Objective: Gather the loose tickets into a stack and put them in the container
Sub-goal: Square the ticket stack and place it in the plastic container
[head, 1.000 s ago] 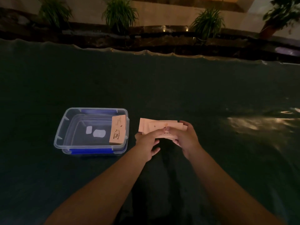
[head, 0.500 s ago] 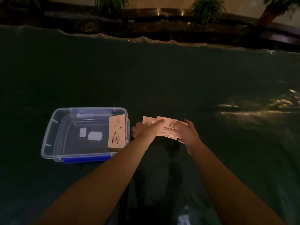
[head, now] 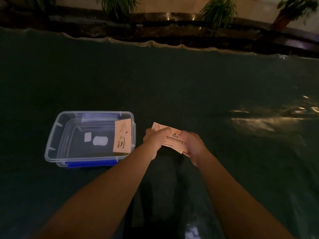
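A fanned bunch of pale pink tickets (head: 174, 141) with dark print is held between both hands, just right of the container. My left hand (head: 154, 138) grips its left end, thumb on top. My right hand (head: 193, 145) holds the right end. The clear plastic container (head: 51, 135) with blue clips stands open on the dark table to the left. One pink ticket with a coffee-cup drawing (head: 122, 136) leans against the container's inner right wall.
A dark green cloth (head: 172, 83) covers the table, with its wavy far edge at the top. Behind it runs a dark ledge with potted plants (head: 219, 9). Light glares on the cloth at the right (head: 259, 119).
The tickets have been drawn closer together between my hands, from a loose spread on the cloth into a tighter bunch. The view has shifted a little.
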Tool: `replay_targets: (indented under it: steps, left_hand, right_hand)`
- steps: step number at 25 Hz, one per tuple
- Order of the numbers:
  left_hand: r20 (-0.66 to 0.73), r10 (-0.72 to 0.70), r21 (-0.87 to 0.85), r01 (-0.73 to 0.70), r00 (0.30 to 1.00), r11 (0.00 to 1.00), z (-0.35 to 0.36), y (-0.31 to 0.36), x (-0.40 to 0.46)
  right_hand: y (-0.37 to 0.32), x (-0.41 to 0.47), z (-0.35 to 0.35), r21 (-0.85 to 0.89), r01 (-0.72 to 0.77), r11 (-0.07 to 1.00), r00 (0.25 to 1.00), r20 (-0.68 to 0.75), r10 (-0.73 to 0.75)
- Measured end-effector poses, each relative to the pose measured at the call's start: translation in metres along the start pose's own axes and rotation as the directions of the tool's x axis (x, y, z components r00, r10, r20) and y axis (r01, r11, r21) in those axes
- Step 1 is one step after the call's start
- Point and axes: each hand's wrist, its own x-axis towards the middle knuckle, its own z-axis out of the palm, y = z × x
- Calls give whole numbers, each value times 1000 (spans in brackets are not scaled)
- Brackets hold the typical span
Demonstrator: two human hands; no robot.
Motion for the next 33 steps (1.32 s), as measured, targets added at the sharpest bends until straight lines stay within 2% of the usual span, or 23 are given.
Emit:
replay_targets:
  steps: [3,5,10,14,16,18,20,23,25,28,31,33]
  left_hand:
    - [83,34,-99,-26,996,995,-7,-20,-9]
    - [104,53,-101,-43,993,994,-10,-35,-18]
    - [69,89,-205,-73,994,976,-14,-64,-48]
    - [83,96,-308,-66,992,949,-11,-80,-76]
    - [141,83,-236,-48,987,971,-12,-78,-92]
    - [254,70,-114,-42,965,993,-14,-75,-106]
    - [364,95,-7,-99,927,995,-17,-74,-116]
    - [411,156,105,-217,898,971,-26,-74,-127]
    - [429,224,208,-337,875,918,-32,-73,-131]
    - [483,334,317,-517,809,795,-39,-72,-127]
    - [483,445,310,-622,754,719,-46,-72,-118]
    - [477,486,314,-658,732,684,-48,-75,-105]
  right_hand:
    - [26,-20,-12,120,-48,992,980,196,23]
    - [44,-37,-24,168,-76,983,953,303,22]
    - [79,-71,-48,156,-129,979,920,386,60]
    - [89,-90,-56,83,-77,994,870,493,26]
    - [90,-97,-56,46,-40,998,823,567,7]
    - [89,-102,-56,70,-3,998,794,607,-40]
    - [84,-108,-57,72,61,996,795,600,-92]
    - [76,-115,-58,-23,254,967,782,594,-192]
    - [73,-117,-56,-74,393,916,760,587,-279]
    - [71,-116,-46,-63,519,853,732,548,-405]
    - [68,-116,-32,-74,609,790,710,494,-501]
    - [68,-113,-23,-64,611,789,716,469,-517]
